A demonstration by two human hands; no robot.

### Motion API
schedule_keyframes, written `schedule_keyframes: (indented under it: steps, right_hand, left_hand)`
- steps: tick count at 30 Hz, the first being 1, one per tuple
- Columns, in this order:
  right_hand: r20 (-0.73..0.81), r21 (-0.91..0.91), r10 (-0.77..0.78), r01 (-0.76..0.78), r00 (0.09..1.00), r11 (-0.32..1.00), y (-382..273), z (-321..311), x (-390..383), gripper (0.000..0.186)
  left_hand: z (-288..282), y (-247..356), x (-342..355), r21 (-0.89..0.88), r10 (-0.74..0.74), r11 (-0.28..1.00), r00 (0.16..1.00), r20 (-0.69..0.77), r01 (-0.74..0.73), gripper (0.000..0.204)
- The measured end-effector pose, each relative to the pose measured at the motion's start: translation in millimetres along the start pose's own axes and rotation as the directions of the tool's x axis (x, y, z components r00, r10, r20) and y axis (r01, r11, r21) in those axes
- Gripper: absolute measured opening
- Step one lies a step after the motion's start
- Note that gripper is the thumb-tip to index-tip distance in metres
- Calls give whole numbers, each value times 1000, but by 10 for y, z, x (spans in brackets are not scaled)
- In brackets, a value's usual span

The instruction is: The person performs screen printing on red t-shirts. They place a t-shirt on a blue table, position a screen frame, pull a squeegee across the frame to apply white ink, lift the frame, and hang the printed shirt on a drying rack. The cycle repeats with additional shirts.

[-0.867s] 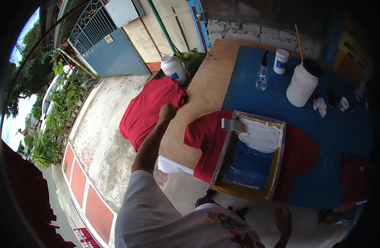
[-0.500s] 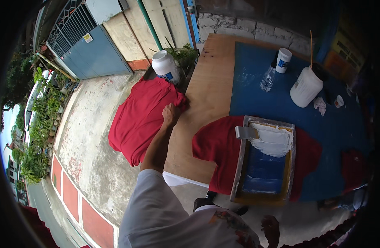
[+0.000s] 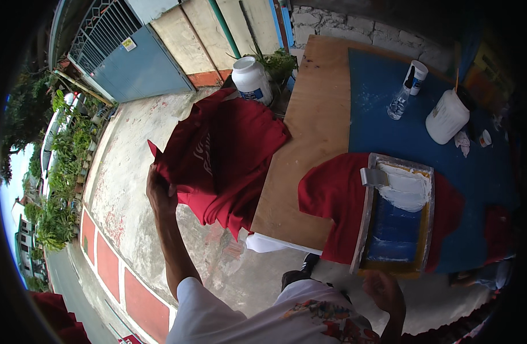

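Note:
My left hand (image 3: pixel 161 190) is closed on the edge of a red shirt (image 3: pixel 189 157), which it lifts and folds back at the left. Pale lettering shows on the raised cloth. More red fabric (image 3: pixel 246 129) lies piled beneath, beside the table. My right hand (image 3: pixel 385 291) hangs at the near edge of a screen-printing frame (image 3: pixel 364 229), its fingers loosely curled and apart; whether they touch the frame I cannot tell. The frame lies over another red shirt (image 3: pixel 326 195) on the table. White paste (image 3: pixel 404 192) and a squeegee (image 3: pixel 373 177) sit at its far end.
The wooden table (image 3: pixel 309 114) has a blue covering (image 3: pixel 372 109) on its right. On it stand a clear bottle (image 3: pixel 397 108), a white tub (image 3: pixel 418 77) and a larger white container (image 3: pixel 447 117) with a stick. Another white jar (image 3: pixel 252 80) stands beyond the red pile.
My left hand has moved left and nearer, pulling the shirt's edge up off the pile so its lettering shows. My right hand has risen to the frame's near edge. The view has shifted.

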State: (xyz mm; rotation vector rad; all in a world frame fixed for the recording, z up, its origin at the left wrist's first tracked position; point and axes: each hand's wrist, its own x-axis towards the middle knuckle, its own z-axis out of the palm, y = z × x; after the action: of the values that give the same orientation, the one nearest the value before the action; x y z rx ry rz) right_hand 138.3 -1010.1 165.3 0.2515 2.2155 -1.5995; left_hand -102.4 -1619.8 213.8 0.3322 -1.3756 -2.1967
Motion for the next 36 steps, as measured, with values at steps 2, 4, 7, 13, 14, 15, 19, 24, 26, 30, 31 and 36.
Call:
schedule_keyframes:
  steps: [2,4,7,13,14,15,19,24,26,30,31,36]
  right_hand:
    - [95,50,-97,93,991,994,-278,135,207,50]
    - [181,41,-196,191,964,981,-532,283,392,50]
    - [304,102,-355,341,884,935,-801,550,522,52]
    - [830,356,-139,-322,540,877,-379,747,573,50]
    - [867,264,-40,-389,497,883,-211,689,541,46]
    - [887,268,-69,-390,456,881,-48,651,523,46]
    - [823,495,-294,-359,487,791,551,384,35,42]
    - [516,69,-247,248,820,966,827,-601,-813,38]
    - [376,92,-359,351,854,932,830,-1029,-1239,35]
    - [252,130,-192,163,949,978,877,-2011,-1885,30]
    - [186,131,-208,186,960,974,934,-2253,-2033,31]
    - [-303,311,-85,183,949,933,1327,-3261,-2758,32]
  left_hand:
    - [109,432,-775,-65,-118,986,908,402,157,30]
    - [382,665,-1453,140,-277,959,699,660,248,29]
    - [884,666,-2056,265,-305,896,61,950,355,24]
    - [1755,-231,-3417,479,-389,840,-335,858,253,21]
    - [1860,-356,-3595,416,-332,888,-353,875,197,20]
    - [1928,-430,-3769,415,-338,892,-341,877,182,20]
    - [2287,-712,-4492,299,-237,943,-337,911,144,19]
    - [2523,-1022,-4618,505,-512,852,-17,859,-135,34]
    - [2740,-1501,-4924,449,-492,855,-136,860,-259,32]
    - [3176,-2113,-5583,644,-819,566,-441,367,-515,43]
    - [3287,-2193,-5726,717,-838,523,-430,335,-461,43]
    - [3690,-2675,-6233,477,-660,750,-553,508,-458,46]
